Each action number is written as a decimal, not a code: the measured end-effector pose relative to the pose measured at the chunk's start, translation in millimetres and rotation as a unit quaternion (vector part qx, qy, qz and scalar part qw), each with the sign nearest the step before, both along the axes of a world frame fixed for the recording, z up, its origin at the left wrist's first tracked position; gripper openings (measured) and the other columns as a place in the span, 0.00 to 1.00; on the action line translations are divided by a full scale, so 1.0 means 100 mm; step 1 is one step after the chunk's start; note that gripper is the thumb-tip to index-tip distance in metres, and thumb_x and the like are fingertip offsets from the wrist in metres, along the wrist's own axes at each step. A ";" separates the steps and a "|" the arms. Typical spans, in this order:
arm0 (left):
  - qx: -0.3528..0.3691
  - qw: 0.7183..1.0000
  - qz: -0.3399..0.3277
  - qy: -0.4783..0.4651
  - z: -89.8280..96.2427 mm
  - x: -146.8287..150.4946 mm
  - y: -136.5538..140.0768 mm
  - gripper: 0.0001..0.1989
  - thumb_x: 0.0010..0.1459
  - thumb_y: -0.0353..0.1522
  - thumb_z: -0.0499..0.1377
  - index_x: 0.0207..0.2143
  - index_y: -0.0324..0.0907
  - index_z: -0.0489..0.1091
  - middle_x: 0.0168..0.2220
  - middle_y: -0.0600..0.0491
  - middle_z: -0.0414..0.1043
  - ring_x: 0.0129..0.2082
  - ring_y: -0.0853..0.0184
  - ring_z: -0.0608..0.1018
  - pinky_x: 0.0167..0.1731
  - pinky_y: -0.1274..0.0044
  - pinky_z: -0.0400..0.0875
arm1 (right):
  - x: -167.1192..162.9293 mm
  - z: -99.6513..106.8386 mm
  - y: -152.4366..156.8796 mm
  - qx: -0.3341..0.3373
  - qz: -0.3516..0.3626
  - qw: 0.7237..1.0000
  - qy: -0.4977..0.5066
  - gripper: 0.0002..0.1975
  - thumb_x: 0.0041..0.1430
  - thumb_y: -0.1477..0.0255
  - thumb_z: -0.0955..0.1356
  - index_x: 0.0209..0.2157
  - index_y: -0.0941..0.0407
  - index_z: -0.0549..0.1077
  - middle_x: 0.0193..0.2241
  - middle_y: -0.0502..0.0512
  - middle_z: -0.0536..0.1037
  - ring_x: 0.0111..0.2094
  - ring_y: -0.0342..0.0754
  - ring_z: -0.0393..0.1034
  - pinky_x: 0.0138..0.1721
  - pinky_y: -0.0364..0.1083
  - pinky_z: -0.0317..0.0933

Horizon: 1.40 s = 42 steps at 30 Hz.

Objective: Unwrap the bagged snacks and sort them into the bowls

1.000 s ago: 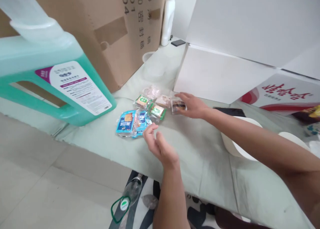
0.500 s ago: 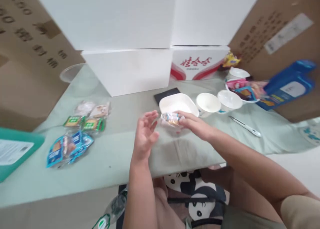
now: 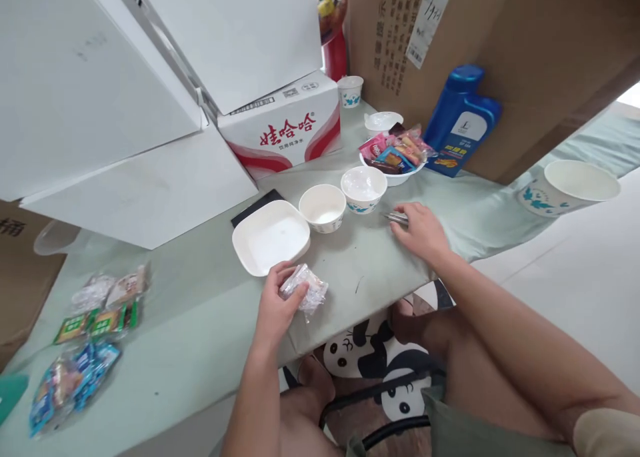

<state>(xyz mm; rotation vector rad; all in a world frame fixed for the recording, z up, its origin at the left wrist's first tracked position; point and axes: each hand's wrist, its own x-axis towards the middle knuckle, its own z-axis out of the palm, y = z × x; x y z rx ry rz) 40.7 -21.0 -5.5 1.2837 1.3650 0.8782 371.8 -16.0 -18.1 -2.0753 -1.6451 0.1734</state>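
Observation:
Between the thumb and fingers of my left hand (image 3: 280, 297) is a snack packet in crinkled clear wrapping (image 3: 309, 290). It is just in front of a white square bowl (image 3: 273, 236). My right hand (image 3: 420, 230) is closed on a slim utility knife (image 3: 399, 218) lying on the cloth, its pointed end facing left and most of its handle hidden under the fingers. Left of that hand stand two paper bowls: a bare one (image 3: 323, 207) and one with clear plastic inside (image 3: 364, 189).
A bowl of wrapped snacks (image 3: 397, 156) and a blue bottle (image 3: 460, 124) stand at the back right, near a paper bowl (image 3: 565, 189). Several snack packets (image 3: 93, 330) lie at the left. White boxes (image 3: 285, 127) and a cardboard box (image 3: 400, 64) wall the back.
My right hand has let go of the packet and moved right onto the utility knife. My left hand has taken the packet. The view has turned to the right.

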 end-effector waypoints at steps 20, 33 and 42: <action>0.108 0.987 -0.030 0.118 -0.22 0.49 0.10 0.22 0.52 0.40 0.63 0.47 0.38 0.70 0.41 0.47 0.77 0.37 0.64 0.79 0.38 0.74 0.74 | 0.07 0.07 -0.10 -0.140 0.019 0.990 -0.030 0.10 0.61 0.65 0.62 0.36 0.54 0.71 0.39 0.62 0.77 0.41 0.60 0.72 0.35 0.51 0.59; 0.115 0.977 -0.064 0.167 -0.21 0.53 0.19 0.20 0.54 0.40 0.60 0.47 0.40 0.71 0.40 0.49 0.78 0.35 0.64 0.78 0.36 0.74 0.72 | 0.35 0.24 1.15 0.038 -0.217 0.798 0.561 0.28 0.58 0.69 0.66 0.58 0.50 0.55 0.45 0.57 0.75 0.36 0.46 0.78 0.35 0.47 0.76; 0.126 0.971 -0.059 0.196 -0.16 0.53 0.20 0.18 0.53 0.40 0.60 0.45 0.41 0.72 0.39 0.50 0.79 0.33 0.64 0.78 0.35 0.73 0.73 | 0.39 0.18 1.92 0.103 -0.229 0.783 0.570 0.29 0.53 0.81 0.63 0.57 0.48 0.62 0.49 0.54 0.74 0.40 0.45 0.76 0.36 0.48 0.76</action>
